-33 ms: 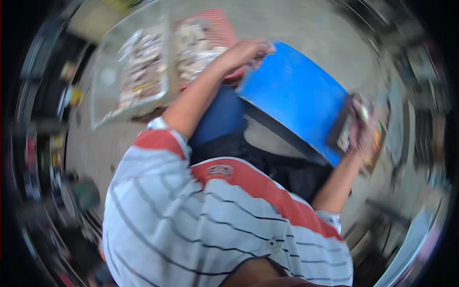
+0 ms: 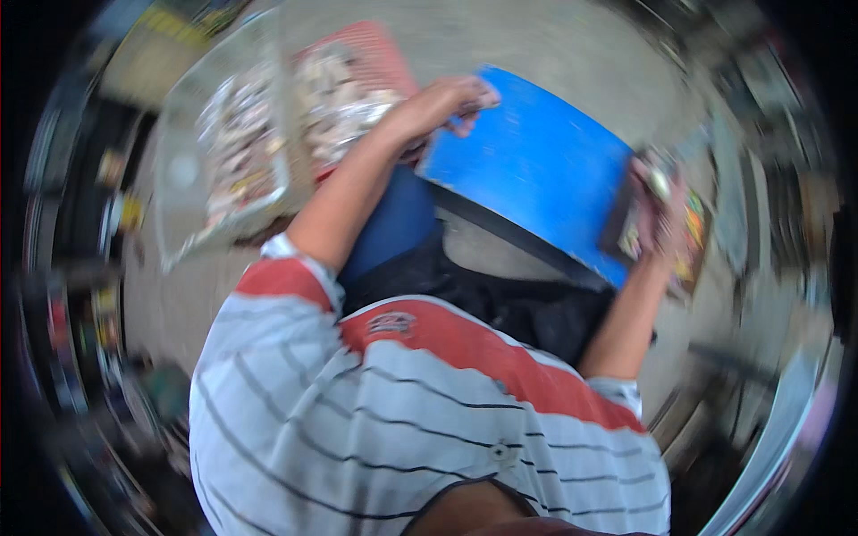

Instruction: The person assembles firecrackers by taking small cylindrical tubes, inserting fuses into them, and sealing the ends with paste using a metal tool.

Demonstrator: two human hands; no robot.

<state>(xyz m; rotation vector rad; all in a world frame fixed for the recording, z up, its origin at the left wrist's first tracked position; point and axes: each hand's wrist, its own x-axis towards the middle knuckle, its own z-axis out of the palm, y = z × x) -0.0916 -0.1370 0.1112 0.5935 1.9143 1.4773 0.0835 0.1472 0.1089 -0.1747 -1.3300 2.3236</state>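
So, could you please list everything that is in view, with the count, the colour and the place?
Blue board: one, blue, centre
Clear tub: one, see-through, upper left
Tub contents: uncountable, mostly pale, inside tub
Red basket: one, red, right of tub
Basket contents: uncountable, pale, inside basket
Dark box: one, dark, board's right end; mixed-colour contents
Yellowish item: one, yellowish, far upper left, unclear
Blurred goods: uncountable, mixed colours, left rim
Floor: one, grey, beneath
Striped shirt: one, white, red, dark stripes, on person
Left hand: one, bare, at board's upper-left corner
Right hand: one, bare, over dark box
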